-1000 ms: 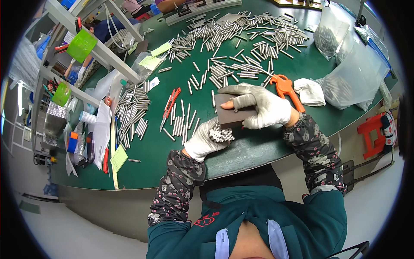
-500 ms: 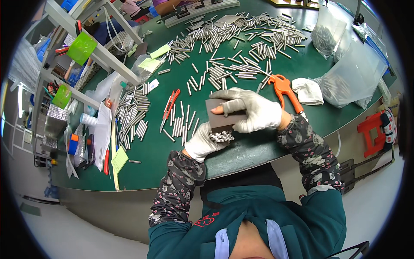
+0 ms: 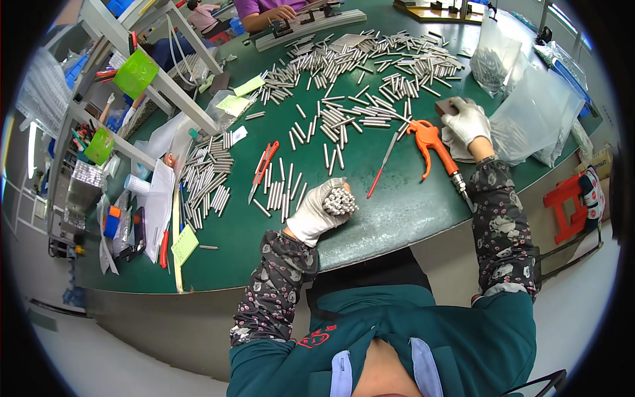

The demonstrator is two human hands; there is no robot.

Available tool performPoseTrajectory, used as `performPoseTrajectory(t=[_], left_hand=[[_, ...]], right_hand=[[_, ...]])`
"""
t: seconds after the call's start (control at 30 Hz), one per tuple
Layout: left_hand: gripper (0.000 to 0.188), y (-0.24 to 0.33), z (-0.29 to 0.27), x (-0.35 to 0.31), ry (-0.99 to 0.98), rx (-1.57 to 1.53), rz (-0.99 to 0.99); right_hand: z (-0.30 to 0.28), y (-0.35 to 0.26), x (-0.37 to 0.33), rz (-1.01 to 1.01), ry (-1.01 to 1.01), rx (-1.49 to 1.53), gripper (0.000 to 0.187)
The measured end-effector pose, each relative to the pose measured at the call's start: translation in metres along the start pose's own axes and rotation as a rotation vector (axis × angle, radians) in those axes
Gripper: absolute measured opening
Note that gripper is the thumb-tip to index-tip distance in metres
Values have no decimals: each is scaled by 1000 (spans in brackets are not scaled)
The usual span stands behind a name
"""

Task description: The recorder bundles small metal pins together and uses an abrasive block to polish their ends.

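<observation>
My left hand (image 3: 316, 213), in a white glove, is wrapped round a bundle of metal pins (image 3: 340, 202) whose round ends face up near the table's front edge. My right hand (image 3: 468, 123), also gloved, grips a dark brown block (image 3: 446, 107) over a white cloth (image 3: 456, 147) at the right. Beside the cloth lies an orange air blow gun (image 3: 433, 144). Between my hands rests a slim file (image 3: 383, 162) with a red handle. Left of the bundle are a few loose pins and a red utility knife (image 3: 264, 169).
Many metal pins (image 3: 370, 56) are strewn over the green table (image 3: 390, 218), with another heap (image 3: 206, 172) at the left. Clear bags (image 3: 529, 122) of pins stand at the right. A grey shelf frame (image 3: 178, 92) rises at the left. Across the table, a person's hand (image 3: 283, 13) works near a metal rail.
My right hand has carried the brown block from above the pin bundle to the cloth on the right. The bundle's ends and the red-handled file now show. My left hand keeps its hold.
</observation>
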State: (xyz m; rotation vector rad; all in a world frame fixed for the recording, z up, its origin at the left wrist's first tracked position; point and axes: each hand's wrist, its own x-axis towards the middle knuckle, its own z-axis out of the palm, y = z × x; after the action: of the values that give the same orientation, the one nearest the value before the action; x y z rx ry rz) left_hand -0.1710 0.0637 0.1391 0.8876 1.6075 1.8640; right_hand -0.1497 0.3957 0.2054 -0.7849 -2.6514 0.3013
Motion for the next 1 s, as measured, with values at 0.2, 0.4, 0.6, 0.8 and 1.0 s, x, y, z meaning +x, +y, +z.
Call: performPoseTrajectory(t=[0.2,0.4,0.6,0.8,1.0], left_hand=[[61,-4,1,3,3,-47,13],[58,2,2,-1,40,-23,-15],[49,14,8,6,114,142,101],[38,16,13,5,250,211,196],[39,0,-1,10,231,679,248]], right_hand=[[-14,-20,-26,-220,276,-176,37],[-14,-110,-108,-443,-460,871,34],[39,-133,-130,-334,-564,1469,23],[34,-123,-137,-113,-788,1535,12],[30,-116,-138,-116,-878,1562,15]])
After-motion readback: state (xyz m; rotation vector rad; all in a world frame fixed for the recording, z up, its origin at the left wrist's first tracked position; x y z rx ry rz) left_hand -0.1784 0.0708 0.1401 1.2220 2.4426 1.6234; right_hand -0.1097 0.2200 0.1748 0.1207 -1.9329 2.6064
